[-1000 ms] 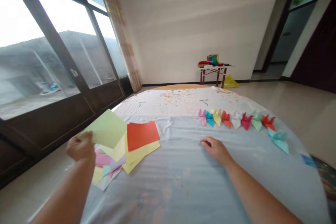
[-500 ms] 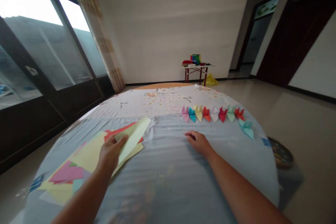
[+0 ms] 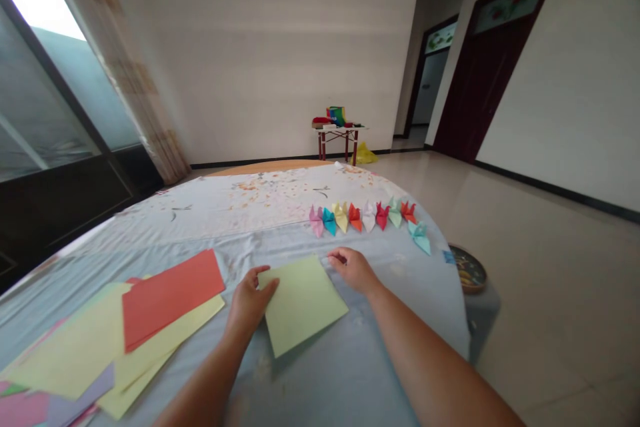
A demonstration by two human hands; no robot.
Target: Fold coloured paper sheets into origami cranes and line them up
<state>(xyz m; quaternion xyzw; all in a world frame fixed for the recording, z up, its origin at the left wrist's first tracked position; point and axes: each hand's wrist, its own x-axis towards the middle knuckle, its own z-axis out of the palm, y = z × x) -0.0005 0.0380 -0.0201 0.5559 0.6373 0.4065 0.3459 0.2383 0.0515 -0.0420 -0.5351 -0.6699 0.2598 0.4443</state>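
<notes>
A light green paper sheet point(image 3: 303, 302) lies on the round table's pale blue cloth point(image 3: 240, 227) in front of me. My left hand point(image 3: 249, 301) grips its left edge, thumb on top. My right hand point(image 3: 352, 267) rests at the sheet's far right corner, fingers curled and touching the cloth beside it. Beyond my hands stands a row of several folded paper cranes point(image 3: 363, 215) in mixed colours, with a teal crane point(image 3: 419, 236) set a little apart at the right end.
A loose pile of coloured sheets point(image 3: 125, 327), a red one point(image 3: 170, 295) on top, covers the table's left side. A round dish point(image 3: 467, 269) sits low beside the table's right edge. A small red-legged table point(image 3: 339, 138) stands at the far wall.
My left hand carried the green sheet from the pile at the left to the middle of the table and laid it flat. My view swung right. My right hand stayed roughly in place.
</notes>
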